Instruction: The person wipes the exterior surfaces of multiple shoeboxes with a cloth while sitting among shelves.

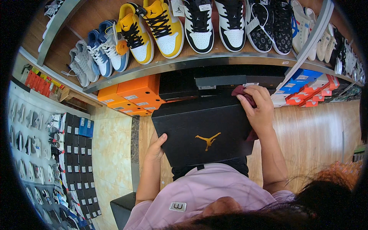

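Note:
My left hand point(156, 147) grips a black Jordan shoebox point(184, 138) at its left side, with the thumb on the edge of the lid. The box bears a gold emblem on its top face and is held in front of my body. At the box's far right corner, my right hand point(257, 106) pinches a maroon cloth point(243, 93) between thumb and fingers. Part of the cloth hangs down along the right side of the box. The palm side of my left hand is hidden.
Above the box, a metal-edged shelf point(201, 62) carries yellow sneakers point(165, 28), black-and-white sneakers point(199, 28) and other shoes. Orange shoeboxes point(141, 89) and blue shoeboxes point(302, 79) are stacked underneath. Stacked black boxes point(79, 161) stand at the left; a dark box-like seat point(122, 208) is at lower left.

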`<control>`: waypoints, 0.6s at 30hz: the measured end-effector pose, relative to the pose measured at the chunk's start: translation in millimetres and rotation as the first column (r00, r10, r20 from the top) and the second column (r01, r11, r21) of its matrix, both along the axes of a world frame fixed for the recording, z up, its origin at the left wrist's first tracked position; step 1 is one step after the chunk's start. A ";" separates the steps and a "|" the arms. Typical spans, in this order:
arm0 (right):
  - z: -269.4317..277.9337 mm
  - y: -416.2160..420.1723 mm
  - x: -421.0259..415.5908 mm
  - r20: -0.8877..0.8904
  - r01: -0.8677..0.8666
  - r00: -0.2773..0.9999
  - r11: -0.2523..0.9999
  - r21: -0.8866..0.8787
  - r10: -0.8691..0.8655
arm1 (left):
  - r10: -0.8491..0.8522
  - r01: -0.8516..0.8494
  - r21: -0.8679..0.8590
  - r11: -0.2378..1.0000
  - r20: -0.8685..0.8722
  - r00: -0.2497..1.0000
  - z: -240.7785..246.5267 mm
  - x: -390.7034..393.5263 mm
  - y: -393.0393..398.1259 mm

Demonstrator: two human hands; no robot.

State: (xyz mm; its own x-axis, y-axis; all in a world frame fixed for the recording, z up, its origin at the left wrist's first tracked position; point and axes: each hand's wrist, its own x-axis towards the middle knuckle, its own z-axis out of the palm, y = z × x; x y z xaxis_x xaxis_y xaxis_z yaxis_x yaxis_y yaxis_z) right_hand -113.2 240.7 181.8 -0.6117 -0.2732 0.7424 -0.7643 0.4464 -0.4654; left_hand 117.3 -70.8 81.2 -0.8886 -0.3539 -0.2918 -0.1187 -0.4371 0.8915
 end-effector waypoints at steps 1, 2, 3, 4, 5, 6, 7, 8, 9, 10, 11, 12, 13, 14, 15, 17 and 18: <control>3.4 -1.6 3.7 -0.005 -0.004 1.000 1.000 -0.007 0.004 | -0.004 0.003 0.003 1.000 0.046 0.999 11.1 1.9 2.9; 8.2 -5.1 10.1 -0.018 -0.019 1.000 0.999 -0.037 0.018 | -0.008 0.007 0.007 1.000 0.092 0.996 22.0 2.8 5.5; 14.0 -13.0 19.5 -0.029 -0.045 0.999 0.996 -0.072 0.043 | 0.005 -0.007 0.014 1.000 0.145 0.989 24.3 7.4 4.8; 20.0 -18.1 27.4 -0.062 -0.080 0.995 0.993 -0.084 0.075 | 0.006 -0.011 0.026 1.000 0.193 0.981 25.7 8.0 5.3; 19.7 -24.4 35.2 -0.057 -0.126 0.991 0.986 -0.109 0.120 | 0.010 -0.022 0.046 0.999 0.244 0.970 17.9 8.3 3.9; 18.4 -32.3 42.6 -0.020 -0.190 0.982 0.975 -0.112 0.189 | 0.007 -0.029 0.068 0.997 0.293 0.956 10.1 5.6 2.6; 13.5 -41.0 50.3 0.020 -0.256 0.965 0.959 -0.118 0.260 | 0.016 -0.046 0.086 0.995 0.324 0.946 5.5 1.6 2.8; 2.6 -49.9 56.2 0.089 -0.311 0.944 0.948 -0.073 0.317 | 0.025 -0.065 0.101 0.993 0.355 0.934 1.9 -4.9 3.3; -15.7 -59.4 60.7 0.163 -0.368 0.916 0.929 -0.029 0.368 | 0.028 -0.065 0.089 0.994 0.369 0.929 -6.7 -8.8 -0.7; -41.6 -68.4 65.1 0.268 -0.429 0.871 0.903 0.008 0.411 | 0.033 -0.067 0.075 0.995 0.383 0.923 -15.4 -11.5 -4.8; -51.1 -74.1 74.0 0.357 -0.469 0.846 0.872 0.141 0.397 | 0.047 -0.061 0.024 0.998 0.383 0.922 -27.3 -7.9 -15.7; -62.9 -69.7 81.0 0.358 -0.444 0.874 0.840 0.311 0.329 | 0.097 -0.047 -0.148 0.988 0.355 0.930 -32.4 -10.3 -17.3; -71.8 -64.5 85.6 0.345 -0.414 0.899 0.781 0.467 0.270 | 0.156 -0.042 -0.326 0.944 0.329 0.931 -32.8 -11.8 -18.2; -77.1 -58.7 85.3 0.334 -0.415 0.901 0.772 0.482 0.276 | 0.251 -0.054 -0.603 0.796 0.247 0.936 -32.0 -12.3 -16.1; -82.8 -52.6 83.8 0.325 -0.418 0.902 0.761 0.496 0.283 | 0.318 -0.068 -0.819 0.569 0.143 0.937 -29.1 -12.6 -11.8; -86.1 -49.1 81.2 0.353 -0.466 0.879 0.732 0.497 0.320 | 0.202 -0.103 -0.933 0.345 -0.033 0.979 20.3 -17.9 17.1; -85.6 -51.1 80.6 0.386 -0.521 0.847 0.710 0.473 0.365 | 0.103 -0.104 -0.924 0.367 -0.070 0.992 46.3 -18.0 33.6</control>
